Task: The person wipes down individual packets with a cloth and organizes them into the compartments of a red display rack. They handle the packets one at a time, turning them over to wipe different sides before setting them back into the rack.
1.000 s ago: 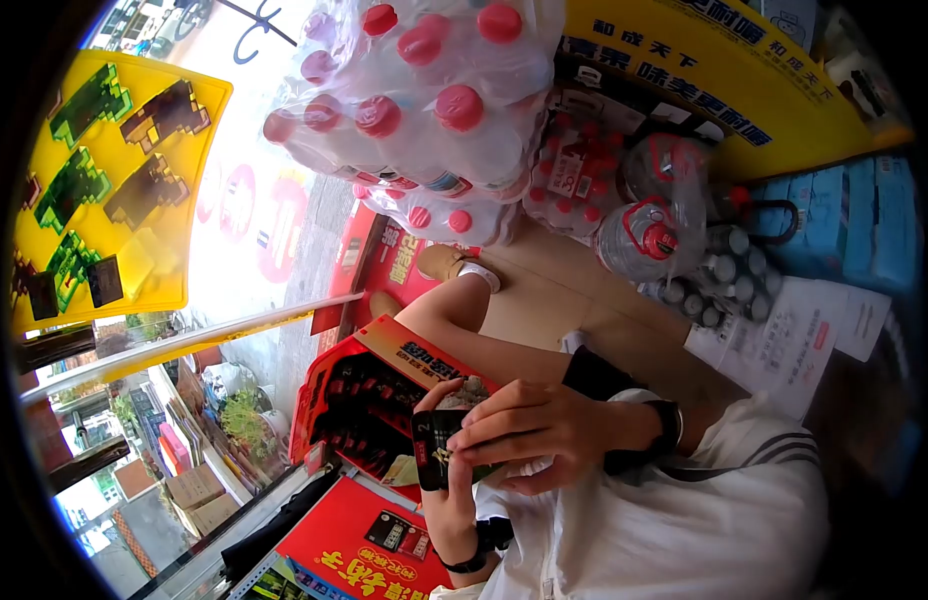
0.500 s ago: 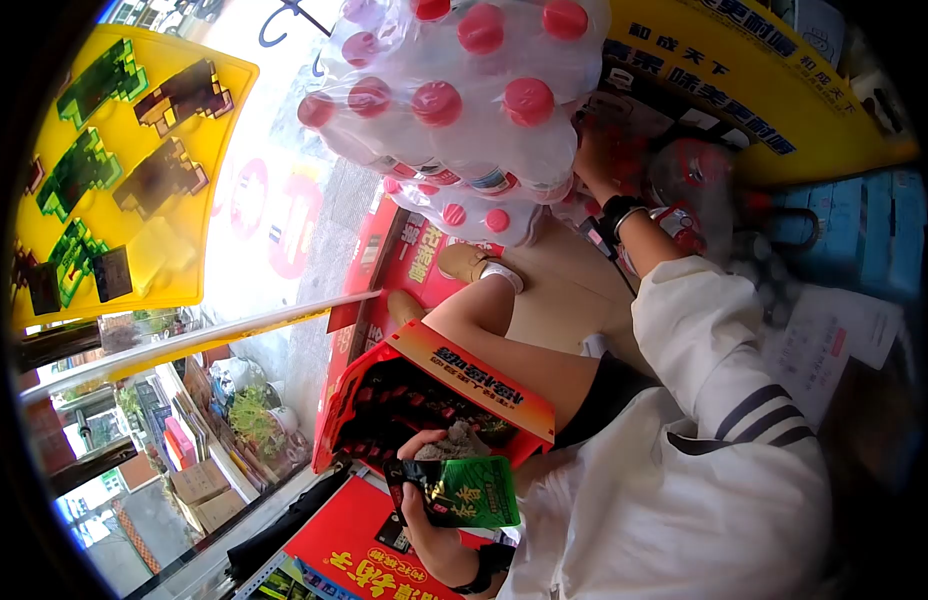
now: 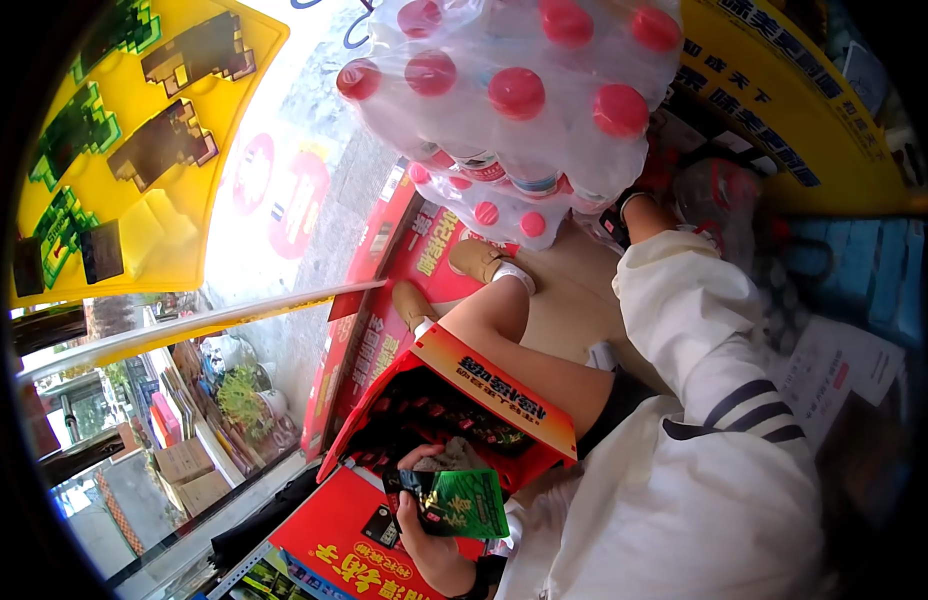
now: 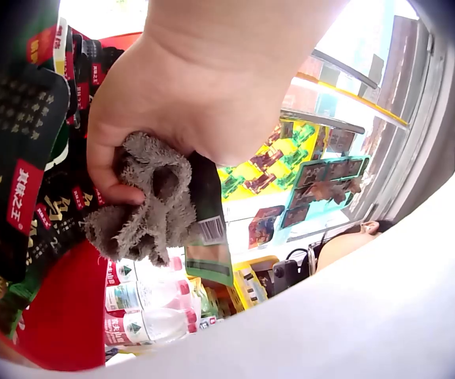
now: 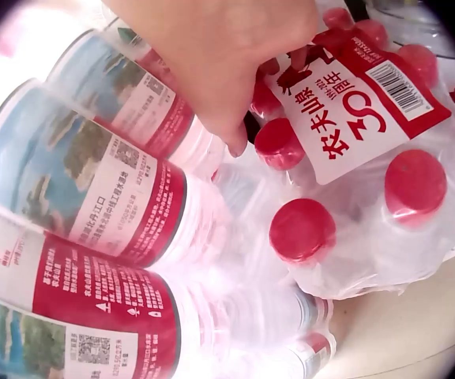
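Observation:
In the head view my left hand (image 3: 427, 540) grips a black and green packet (image 3: 469, 505) together with a fluffy grey cloth (image 3: 452, 458). The left wrist view shows thumb and fingers curled round the cloth (image 4: 150, 201), the packet (image 4: 209, 229) hanging beside it. My right hand (image 5: 219, 47) reaches down among shrink-wrapped water bottles, its fingers at the edge of a red and white tag (image 5: 354, 130) on a red-capped pack (image 5: 415, 188). The thumb points down beside a cap; I cannot tell whether the fingers hold anything. Large bottles partly cover this hand in the head view.
An open red display box (image 3: 494, 385) with dark packets stands in front of the body, beside a flat red box (image 3: 349, 545). A tall stack of wrapped bottles (image 3: 514, 95) rises ahead. Glass panes and a rail (image 3: 204, 325) lie left; blue cartons (image 3: 864, 275) stand right.
The right hand has left the packet and reached forward right to the bottles, staying there over the last half second. The left hand keeps the packet and cloth. The head view has shifted.

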Demonstrator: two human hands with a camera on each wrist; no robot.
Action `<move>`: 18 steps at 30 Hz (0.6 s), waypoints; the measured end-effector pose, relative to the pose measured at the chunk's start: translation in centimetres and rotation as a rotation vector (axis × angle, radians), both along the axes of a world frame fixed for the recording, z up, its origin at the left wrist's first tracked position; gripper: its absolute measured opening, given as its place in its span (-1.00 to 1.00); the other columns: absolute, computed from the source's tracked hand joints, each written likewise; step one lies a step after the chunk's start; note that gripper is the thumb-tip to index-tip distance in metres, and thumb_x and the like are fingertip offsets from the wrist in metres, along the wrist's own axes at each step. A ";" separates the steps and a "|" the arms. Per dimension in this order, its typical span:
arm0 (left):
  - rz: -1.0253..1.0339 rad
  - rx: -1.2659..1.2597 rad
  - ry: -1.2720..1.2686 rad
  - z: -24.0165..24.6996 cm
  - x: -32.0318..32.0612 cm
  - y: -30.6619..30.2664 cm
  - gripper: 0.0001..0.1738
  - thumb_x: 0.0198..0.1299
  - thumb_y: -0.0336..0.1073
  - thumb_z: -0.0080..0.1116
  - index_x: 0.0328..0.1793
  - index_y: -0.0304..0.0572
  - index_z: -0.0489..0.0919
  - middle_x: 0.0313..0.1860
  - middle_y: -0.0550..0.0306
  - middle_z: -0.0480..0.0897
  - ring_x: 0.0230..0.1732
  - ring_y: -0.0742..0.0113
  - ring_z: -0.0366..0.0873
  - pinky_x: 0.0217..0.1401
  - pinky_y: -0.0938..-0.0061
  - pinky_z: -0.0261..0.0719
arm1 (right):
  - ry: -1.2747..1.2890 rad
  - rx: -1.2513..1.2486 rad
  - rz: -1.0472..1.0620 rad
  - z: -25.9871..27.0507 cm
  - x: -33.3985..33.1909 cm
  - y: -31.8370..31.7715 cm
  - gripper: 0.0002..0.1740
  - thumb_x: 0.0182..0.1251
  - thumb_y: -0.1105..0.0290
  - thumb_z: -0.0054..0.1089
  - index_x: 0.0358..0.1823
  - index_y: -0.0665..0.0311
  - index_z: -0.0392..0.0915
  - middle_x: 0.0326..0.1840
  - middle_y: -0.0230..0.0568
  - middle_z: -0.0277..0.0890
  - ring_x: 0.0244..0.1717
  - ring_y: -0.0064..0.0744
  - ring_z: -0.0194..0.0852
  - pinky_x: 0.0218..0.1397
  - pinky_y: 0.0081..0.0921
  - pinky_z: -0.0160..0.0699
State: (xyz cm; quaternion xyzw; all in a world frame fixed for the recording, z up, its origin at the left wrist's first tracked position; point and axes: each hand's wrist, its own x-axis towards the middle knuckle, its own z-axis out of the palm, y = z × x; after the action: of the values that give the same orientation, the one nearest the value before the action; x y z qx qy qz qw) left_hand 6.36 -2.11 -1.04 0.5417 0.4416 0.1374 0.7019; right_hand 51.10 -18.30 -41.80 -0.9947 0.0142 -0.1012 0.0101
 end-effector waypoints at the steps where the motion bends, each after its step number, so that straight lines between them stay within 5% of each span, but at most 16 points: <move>1: 0.004 0.005 -0.006 0.1 0.1 0.0 -0.37 0.40 0.06 -0.30 0.22 -0.42 0.40 0.00 -0.02 0.55 -0.09 0.33 0.60 -0.09 0.49 0.60 | -0.001 0.005 -0.006 0.2 -0.2 0.3 -0.71 0.32 0.29 0.09 0.00 0.22 0.60 0.01 0.02 0.55 0.04 -0.02 0.53 0.08 -0.17 0.53; 9: 0.102 0.066 0.094 0.8 1.1 -0.2 -0.39 0.41 0.03 -0.28 0.24 -0.42 0.39 -0.10 -0.01 0.59 -0.17 0.33 0.64 -0.12 0.51 0.64 | -0.122 0.211 0.105 -1.9 -0.5 -0.9 -0.72 0.34 0.31 0.12 0.01 0.24 0.55 -0.02 -0.02 0.54 -0.01 -0.04 0.56 0.02 -0.20 0.54; 14: 0.044 -0.006 0.012 0.8 0.6 -0.2 -0.41 0.44 -0.01 -0.31 0.27 -0.42 0.38 -0.15 0.03 0.60 -0.17 0.39 0.63 -0.11 0.54 0.61 | -0.708 0.576 0.421 -1.7 -3.8 -2.3 -0.73 0.36 0.32 0.14 0.02 0.25 0.51 -0.04 -0.05 0.54 -0.04 -0.06 0.57 -0.02 -0.21 0.55; 16: -0.047 0.037 0.018 1.0 0.5 -0.5 -0.41 0.47 -0.01 -0.32 0.30 -0.41 0.37 -0.13 0.04 0.61 -0.16 0.42 0.62 -0.08 0.57 0.58 | 0.039 1.061 0.132 4.7 -10.1 -2.8 -0.77 0.41 0.30 0.19 -0.07 0.26 0.44 -0.12 -0.20 0.52 -0.10 -0.27 0.54 -0.09 -0.33 0.49; 18: -0.050 0.080 0.008 0.4 -0.1 -0.6 -0.41 0.49 0.01 -0.32 0.30 -0.41 0.37 -0.12 0.06 0.62 -0.14 0.44 0.61 -0.05 0.60 0.55 | 0.333 1.433 0.069 11.1 -15.3 -4.6 -0.80 0.47 0.26 0.16 -0.12 0.23 0.41 -0.21 -0.37 0.45 -0.14 -0.50 0.42 -0.13 -0.48 0.41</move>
State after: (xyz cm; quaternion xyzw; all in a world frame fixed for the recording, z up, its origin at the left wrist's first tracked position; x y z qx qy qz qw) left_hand 6.31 -2.70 -0.67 0.5806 0.4249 0.1353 0.6812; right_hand 35.81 -22.85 -30.70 -0.7462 0.0469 0.0855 0.6586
